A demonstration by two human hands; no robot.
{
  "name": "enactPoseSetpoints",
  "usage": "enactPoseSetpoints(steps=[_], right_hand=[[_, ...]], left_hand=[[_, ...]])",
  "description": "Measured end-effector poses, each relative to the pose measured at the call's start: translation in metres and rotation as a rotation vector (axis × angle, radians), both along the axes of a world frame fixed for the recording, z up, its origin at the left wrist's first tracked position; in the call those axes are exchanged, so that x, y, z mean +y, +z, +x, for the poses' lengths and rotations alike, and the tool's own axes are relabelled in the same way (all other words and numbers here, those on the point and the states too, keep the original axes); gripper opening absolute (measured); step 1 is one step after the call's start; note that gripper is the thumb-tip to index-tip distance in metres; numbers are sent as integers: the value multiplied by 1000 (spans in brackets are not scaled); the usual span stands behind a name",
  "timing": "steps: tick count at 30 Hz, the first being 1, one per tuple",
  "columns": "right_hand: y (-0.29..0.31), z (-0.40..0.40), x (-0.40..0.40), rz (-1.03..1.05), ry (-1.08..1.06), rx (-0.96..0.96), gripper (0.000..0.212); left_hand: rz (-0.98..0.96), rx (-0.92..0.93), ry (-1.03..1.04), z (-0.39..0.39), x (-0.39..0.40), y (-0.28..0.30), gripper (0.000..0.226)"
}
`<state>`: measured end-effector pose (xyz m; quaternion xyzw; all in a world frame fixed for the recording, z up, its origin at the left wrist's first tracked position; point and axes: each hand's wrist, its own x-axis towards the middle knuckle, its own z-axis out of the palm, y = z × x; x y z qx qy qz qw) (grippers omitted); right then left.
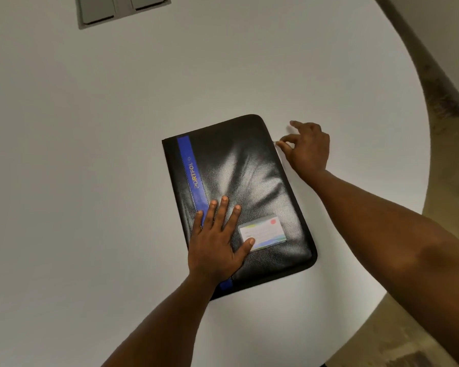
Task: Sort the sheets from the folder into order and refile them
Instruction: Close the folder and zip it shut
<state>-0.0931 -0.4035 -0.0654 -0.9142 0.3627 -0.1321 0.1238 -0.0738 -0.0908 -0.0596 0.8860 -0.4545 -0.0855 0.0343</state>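
Your folder (239,197), a black zip-up portfolio with a blue stripe (194,176) down its spine side, lies closed and flat on the white tabletop (90,154), turned a little askew toward you. No sheets show; whatever there is to sort looks to be zipped inside, so the sorting has not begun.

Your left hand (215,242) lies flat on the cover near its lower left, fingers (224,207) straight and spread, the thumb touching the clear card pocket (263,231). That reads as a brace: weight on the cover so the folder won't slide or swivel while the zip is pulled.

Your right hand (306,149) is at the folder's far right edge, thumb and forefinger pinched on what looks like a small metal zipper pull (276,143), the other fingers lifted clear. The pull is tiny here, so treat that as likely rather than certain.

Judging by this, the zip has to travel round the rounded corners, and the bracing hand sits close to the lower edge where the track probably runs, so you may need to shift it.

Elsewhere, a grey recessed panel (122,9) sits in the tabletop at the far edge, well apart from the folder. The curved table edge is near your right forearm, with mottled floor (448,107) beyond
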Motion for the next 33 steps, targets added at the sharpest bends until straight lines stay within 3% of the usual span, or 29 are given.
enactPoseSetpoints(steps=[6, 14, 19, 24, 33], right_hand=[[12, 46, -22, 11, 53, 36, 31], [9, 95, -55, 34, 281, 17, 25], [21, 126, -73, 45, 569, 72, 37], [37, 169, -59, -48, 830, 167, 30], [20, 188, -16, -17, 845, 81, 22]], left_hand=[[-27, 15, 2, 1, -2, -1, 78], [-36, 56, 13, 2, -2, 1, 77], [-53, 69, 27, 3, -3, 1, 75], [-73, 78, 25, 3, -4, 3, 75], [-64, 102, 34, 4, -3, 4, 76]])
